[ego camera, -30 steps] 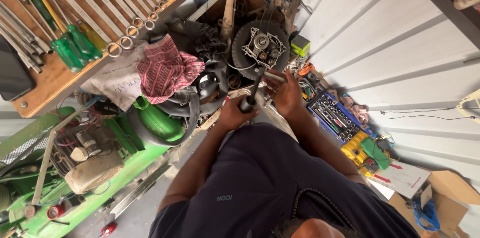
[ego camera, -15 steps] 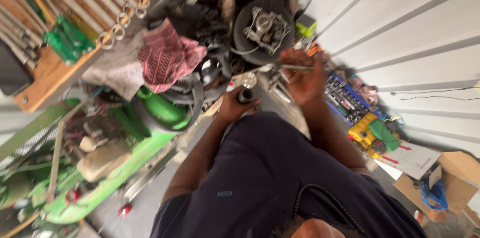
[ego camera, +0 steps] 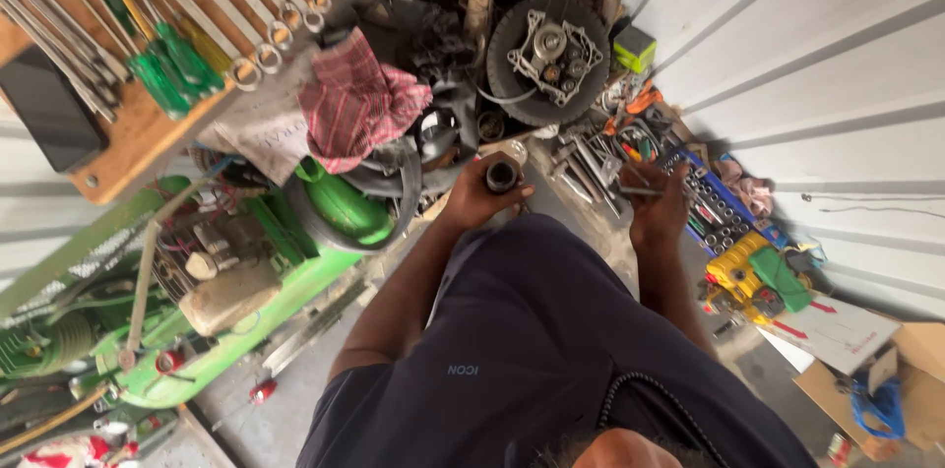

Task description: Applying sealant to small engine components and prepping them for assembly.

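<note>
on the far left a wooden board carries a row of wrenches and green-handled screwdrivers, with a green machine below it and a red checked rag draped over dark parts. next comes the left hand, clamped around a short dark metal cylinder held just in front of the body, its open bore facing up toward the camera, so its long axis runs roughly toward the viewer. above it a round black housing with a pale metal plate leans against the clutter. to the right, well apart from the cylinder, the right hand is closed on a thin metal tool that lies roughly sideways, over the loose tools beside a blue socket tray. the cylinder lies to the left of that tool, with the left hand the nearer one. against the earlier view, the right hand has swung away from the cylinder out to the tool pile, while the left keeps its hold.
</note>
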